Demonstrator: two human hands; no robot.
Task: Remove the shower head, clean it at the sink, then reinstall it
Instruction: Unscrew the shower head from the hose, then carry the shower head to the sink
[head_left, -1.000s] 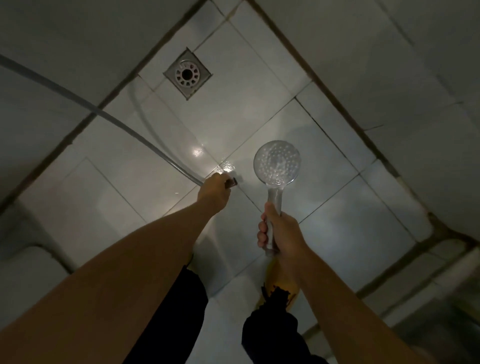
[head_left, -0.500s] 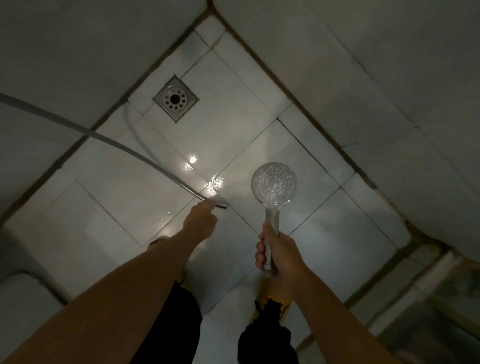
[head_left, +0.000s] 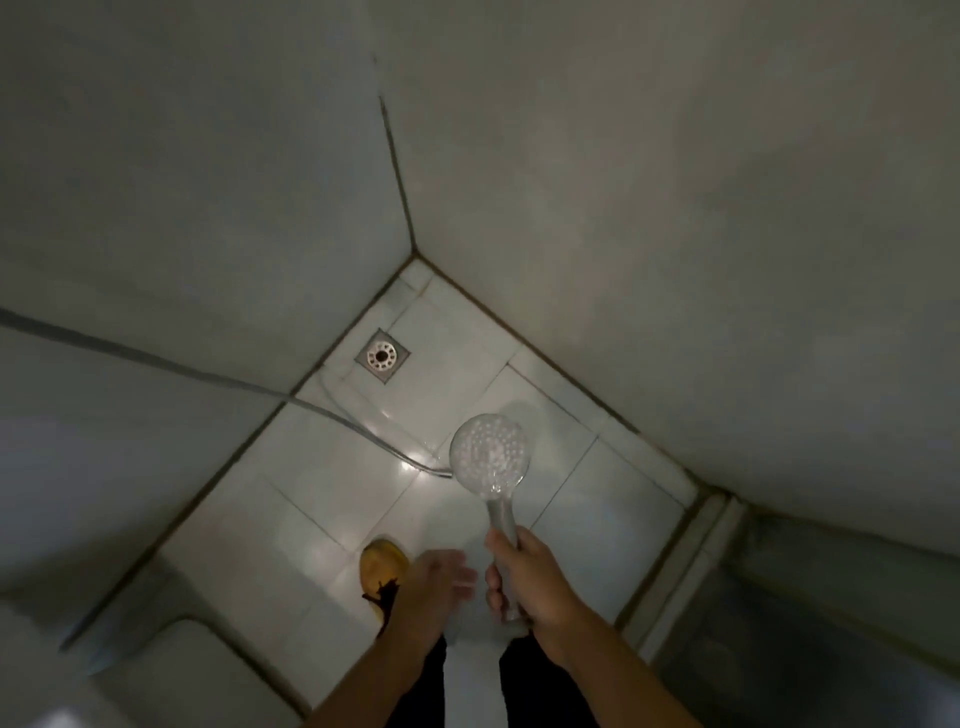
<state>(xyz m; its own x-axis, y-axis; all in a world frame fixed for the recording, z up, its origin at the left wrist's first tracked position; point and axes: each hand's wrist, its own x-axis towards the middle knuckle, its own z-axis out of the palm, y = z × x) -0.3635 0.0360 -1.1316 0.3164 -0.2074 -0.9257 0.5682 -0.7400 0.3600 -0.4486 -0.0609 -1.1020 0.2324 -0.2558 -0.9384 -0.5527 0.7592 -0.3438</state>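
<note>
At the far left the shower hose (head_left: 156, 358) runs as a thin grey line down the dim wall and out across the glossy white floor tiles (head_left: 322, 467), its free end lying on the floor near the middle, joined to nothing. Past it, in the corner, sits the square metal floor drain (head_left: 383, 356) with a round perforated grate. Nearer the person, a yellow slipper (head_left: 383, 569) shows beside the left hand (head_left: 431, 582), which is blurred, fingers loosely apart, gripping nothing. To its right, the right hand (head_left: 530, 579) is wrapped tight round the handle of the shower head (head_left: 490, 453) — held above the floor, round nozzle face turned up. It looks like light, rigid plastic with a chrome-like sheen, and likely wet, so slippery; the slim handle is the sensible grip, since the smooth disc offers no purchase. With 1 hand free, carrying it to the sink should be easy — a drop on tile might crack it.
</note>
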